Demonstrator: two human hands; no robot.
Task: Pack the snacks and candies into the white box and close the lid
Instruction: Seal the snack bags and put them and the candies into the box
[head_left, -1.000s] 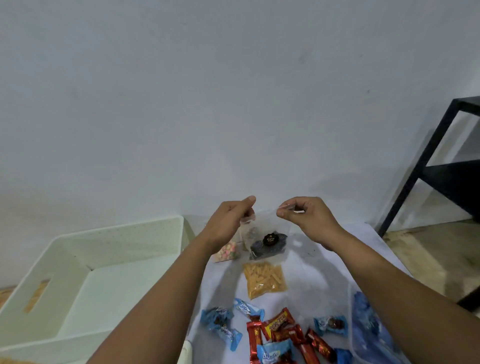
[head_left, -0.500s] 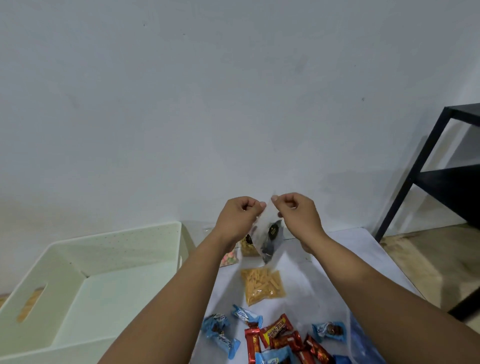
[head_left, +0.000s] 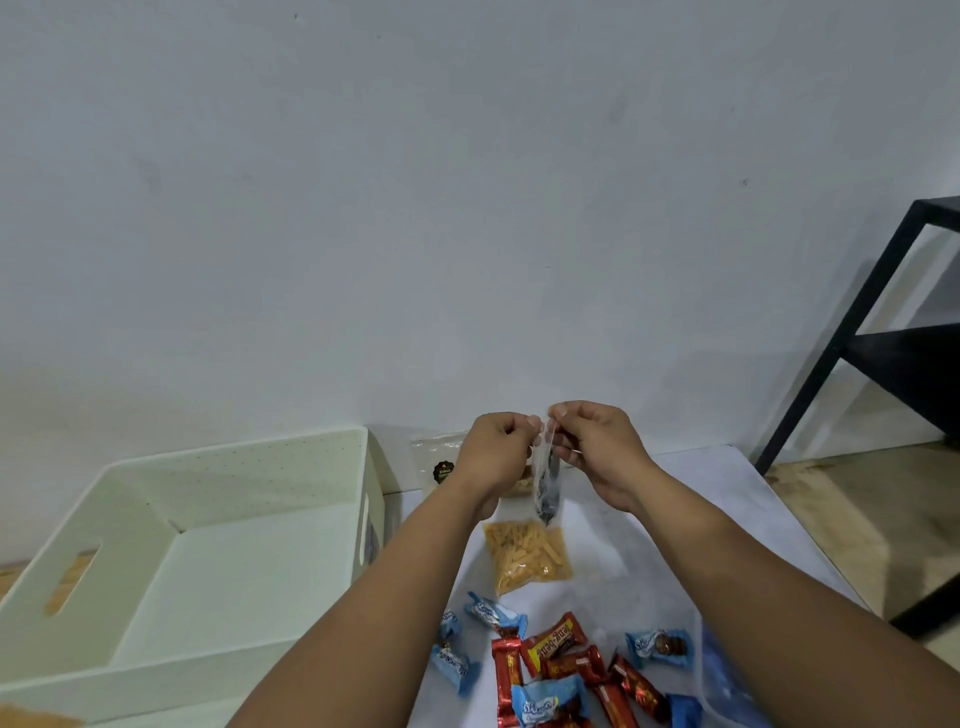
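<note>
Above the far end of the white desk (head_left: 691, 519), the left hand (head_left: 496, 449) and right hand (head_left: 597, 447) pinch the top edge of a small clear snack bag (head_left: 546, 480) between fingertips, so it hangs edge-on with dark contents inside. Just below it a clear bag of yellow stick snacks (head_left: 527, 556) lies flat. Nearer the person, blue-wrapped candies (head_left: 657, 646) and red-wrapped candies (head_left: 553, 642) lie scattered. Left of the desk, the white box (head_left: 223, 525) stands open. Behind the left hand lies another clear bag with a dark round label (head_left: 441, 470).
</note>
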